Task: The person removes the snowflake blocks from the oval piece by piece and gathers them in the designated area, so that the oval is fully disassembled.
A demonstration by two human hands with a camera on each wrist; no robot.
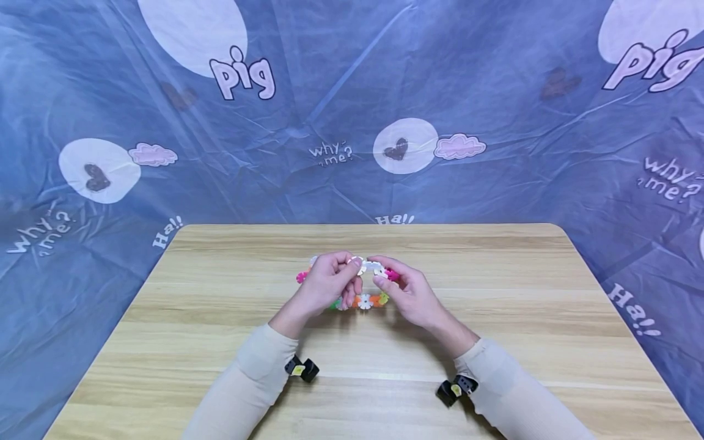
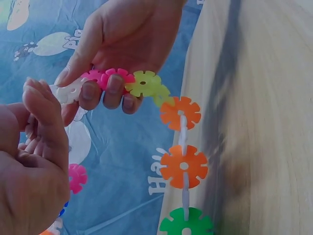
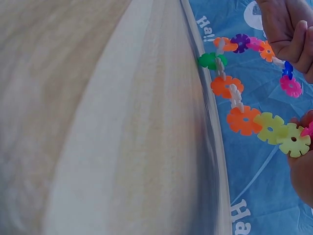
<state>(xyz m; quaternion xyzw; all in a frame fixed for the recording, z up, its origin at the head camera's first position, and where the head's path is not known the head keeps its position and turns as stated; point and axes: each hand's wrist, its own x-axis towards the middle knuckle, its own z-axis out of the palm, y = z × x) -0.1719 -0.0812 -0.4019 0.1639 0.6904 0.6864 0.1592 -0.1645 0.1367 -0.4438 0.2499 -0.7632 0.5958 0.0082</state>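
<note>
Both hands hold up a chain of plastic snowflake discs in front of the body. My left hand pinches a white snowflake disc between thumb and fingers. My right hand grips the white and pink end of the chain; in the left wrist view its fingers curl round pink discs and a white disc. From there yellow, orange, white and green discs hang in a loop. Purple, blue and pink discs run up toward the left hand. Left fingertips hide where the white discs meet.
The wood-grain table lies under both forearms. Behind it hangs a blue printed cloth. A black wrist camera sits on the left sleeve, another camera on the right.
</note>
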